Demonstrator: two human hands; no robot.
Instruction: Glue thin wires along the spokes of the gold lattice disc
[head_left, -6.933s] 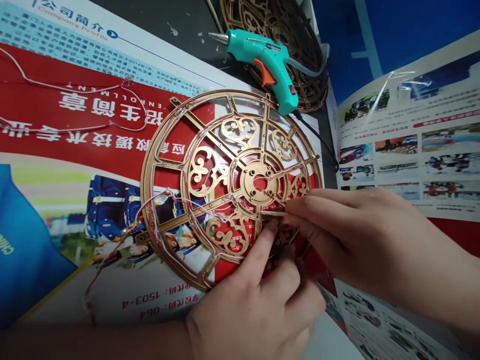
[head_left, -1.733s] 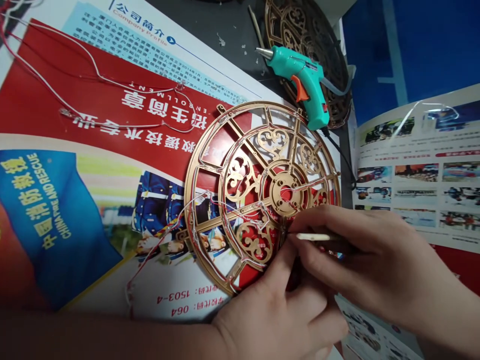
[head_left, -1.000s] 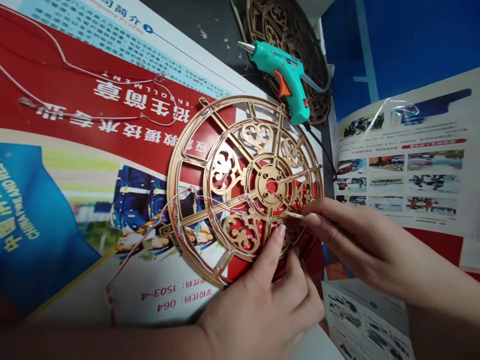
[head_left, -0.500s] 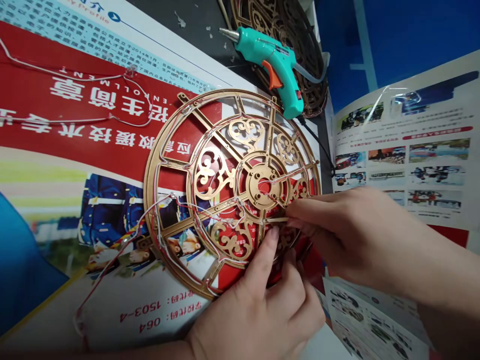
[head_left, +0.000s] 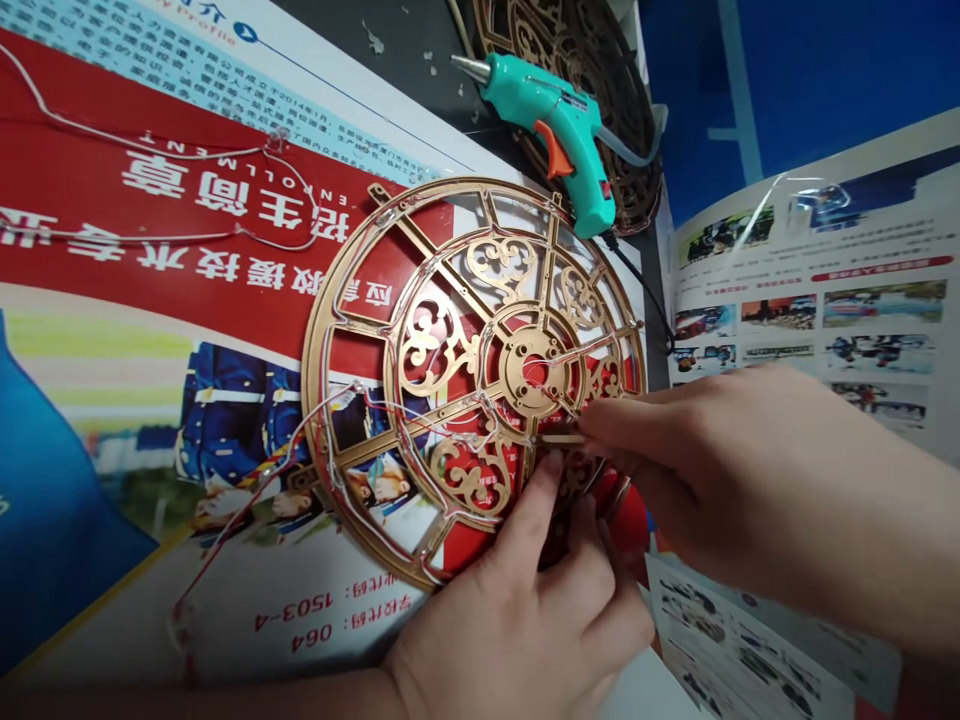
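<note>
Center of frame, lying flat on poster: gold openwork wheel (head_left: 472, 380), thin white and red wires (head_left: 352, 395) glued along its spokes and rim, loose wire run off lower left. Lower right part of wheel, between both hands: pale stick (head_left: 561, 438), short, roughly level, far end over wheel's lower spoke. Right hand (head_left: 697, 480) in from right edge, thumb and fingertips pressed together, pinching near end of stick, stick's far end on or just above wheel, contact not clear. Left hand (head_left: 517, 620) in from bottom edge, index fingertip (head_left: 552, 464) pressed on wheel just below stick, other fingers curled at wheel's lower right edge, partly hidden, actual grip on wheel impossible to tell. Top center, well above both hands: teal glue gun (head_left: 547, 115) with orange trigger, lying on second wheel (head_left: 600, 150), darker, black cord running down past first wheel's right edge. Upper left: wire loop (head_left: 172, 150) lying on red-banded poster (head_left: 225, 260). Right side: open brochure (head_left: 810, 270) with rows of photos, blue backdrop (head_left: 817, 70) behind it. Top: dark tabletop (head_left: 405, 60) with glue flecks.
</note>
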